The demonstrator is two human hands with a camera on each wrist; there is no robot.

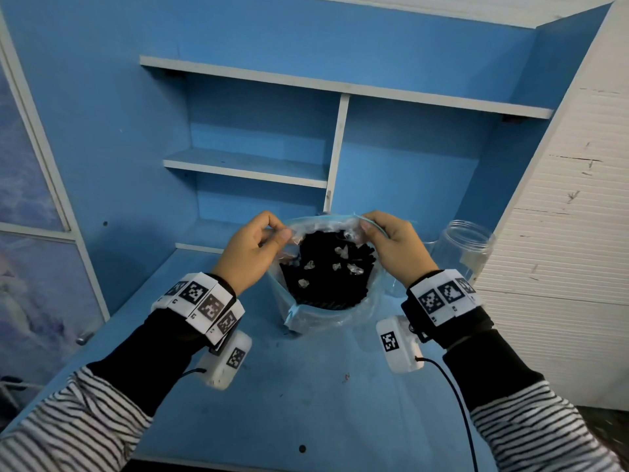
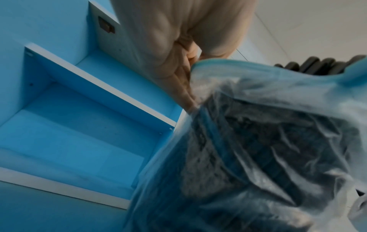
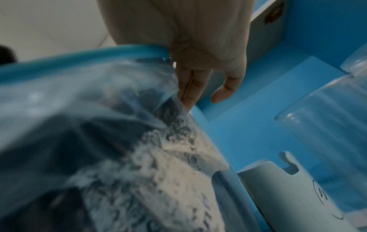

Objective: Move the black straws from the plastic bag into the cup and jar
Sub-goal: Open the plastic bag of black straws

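Observation:
A clear plastic bag (image 1: 340, 316) with a blue zip rim stands on the blue desk, packed with black straws (image 1: 323, 281). My left hand (image 1: 253, 252) pinches the rim's left side and my right hand (image 1: 391, 245) pinches its right side, so the mouth is held wide. From the left wrist view the bag (image 2: 258, 149) fills the right, with straw tips (image 2: 317, 66) poking above the rim. In the right wrist view my fingers (image 3: 188, 87) clamp the bag (image 3: 99, 125) at its blue rim. A clear jar (image 1: 466, 250) stands right of the bag. A clear cup (image 3: 325, 125) appears beside it.
The blue desk (image 1: 306, 386) has open surface in front of the bag. Blue shelves (image 1: 248, 168) rise behind it. A white wall panel (image 1: 561, 233) closes the right side. My wrist camera's cable (image 1: 456, 403) trails over the desk near the front right.

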